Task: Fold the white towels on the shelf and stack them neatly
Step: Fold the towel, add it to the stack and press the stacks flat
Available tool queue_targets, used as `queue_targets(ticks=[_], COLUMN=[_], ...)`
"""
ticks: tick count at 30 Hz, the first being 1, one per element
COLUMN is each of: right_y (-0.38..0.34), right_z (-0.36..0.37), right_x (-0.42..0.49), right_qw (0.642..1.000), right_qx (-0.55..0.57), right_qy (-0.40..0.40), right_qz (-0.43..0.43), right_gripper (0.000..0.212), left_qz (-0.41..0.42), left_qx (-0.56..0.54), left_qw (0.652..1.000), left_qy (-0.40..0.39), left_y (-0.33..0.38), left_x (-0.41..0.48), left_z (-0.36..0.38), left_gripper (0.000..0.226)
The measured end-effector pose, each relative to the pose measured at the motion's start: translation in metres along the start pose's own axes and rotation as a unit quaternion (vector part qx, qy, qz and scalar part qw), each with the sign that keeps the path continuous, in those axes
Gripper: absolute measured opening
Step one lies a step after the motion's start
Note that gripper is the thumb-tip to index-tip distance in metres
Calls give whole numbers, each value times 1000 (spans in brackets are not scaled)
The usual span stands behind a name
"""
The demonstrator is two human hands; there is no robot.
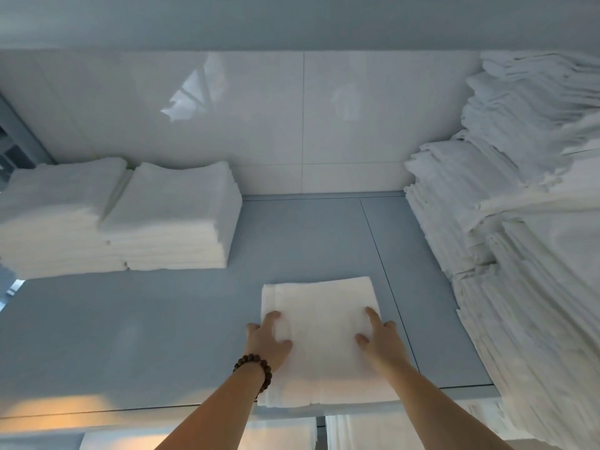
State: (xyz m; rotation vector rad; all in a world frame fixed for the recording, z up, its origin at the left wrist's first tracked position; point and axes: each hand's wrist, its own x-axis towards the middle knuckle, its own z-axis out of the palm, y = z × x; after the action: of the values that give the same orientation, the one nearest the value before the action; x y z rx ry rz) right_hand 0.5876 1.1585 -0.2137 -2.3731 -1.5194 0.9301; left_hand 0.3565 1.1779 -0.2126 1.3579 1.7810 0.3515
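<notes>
Folded white towel on grey shelf, left hand and right hand spread flat on it (fingers straight), folded stacks behind left, tall pile right.

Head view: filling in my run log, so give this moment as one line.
left hand: flat on folded towel | right hand: flat on same towel | neat stacks: back left | tall pile: right

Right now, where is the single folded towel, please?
In the head view, the folded towel lies at the shelf front, right of centre, under the left hand and right hand.
</notes>
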Motion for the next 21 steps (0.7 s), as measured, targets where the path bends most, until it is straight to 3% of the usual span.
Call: queue_targets(ticks=[11, 21], right_y=[-7, -55], right_z=[6, 22], right_x=[-18, -44], right_qw=[998, 978], right_qx=[-13, 3], right_qy=[59, 148], right_qz=[-34, -147], right_gripper=[52, 43], left_qz=[25, 76], left_qx=[-22, 32], left_qw=[999, 985], left_qy=[37, 151], left_y=[-7, -16], left_x=[-8, -39], left_z=[-3, -50], left_gripper=[46, 43])
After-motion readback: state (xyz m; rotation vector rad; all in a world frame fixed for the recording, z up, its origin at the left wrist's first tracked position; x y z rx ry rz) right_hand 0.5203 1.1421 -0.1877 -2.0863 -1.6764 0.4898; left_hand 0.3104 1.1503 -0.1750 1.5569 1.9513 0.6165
